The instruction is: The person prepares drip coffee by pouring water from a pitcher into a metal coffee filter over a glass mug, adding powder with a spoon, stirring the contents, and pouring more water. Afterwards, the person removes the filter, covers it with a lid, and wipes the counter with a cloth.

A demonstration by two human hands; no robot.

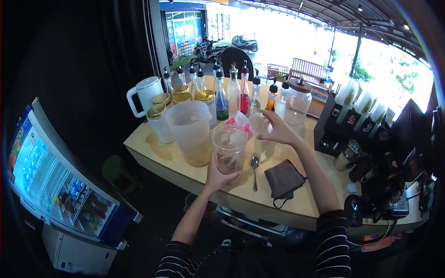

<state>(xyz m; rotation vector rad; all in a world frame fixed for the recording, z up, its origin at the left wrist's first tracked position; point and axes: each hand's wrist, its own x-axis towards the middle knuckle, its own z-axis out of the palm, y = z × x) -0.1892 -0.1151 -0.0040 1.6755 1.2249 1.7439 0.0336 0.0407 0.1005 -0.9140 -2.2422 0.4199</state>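
My left hand (pixel 220 175) is wrapped round the lower part of a clear plastic container (pixel 229 150) on the wooden counter. Above and to its right, my right hand (pixel 277 129) grips a small translucent cup (pixel 259 125), held raised and tilted. Left of the clear container stands a large frosted pitcher (pixel 189 132). A metal spoon (pixel 255 172) lies to the right of the container, with a folded dark cloth (pixel 284 179) beside it. Behind the container is a pink and white wrapper (pixel 239 122).
Pump bottles (pixel 233 92), gold-lidded jars (pixel 160 123), a white kettle (pixel 149 95) and a lidded glass jar (pixel 298 104) line the back. A cup rack (pixel 345 118) stands right, a glass-door fridge (pixel 60 185) left. The counter's front edge (pixel 176 179) is near me.
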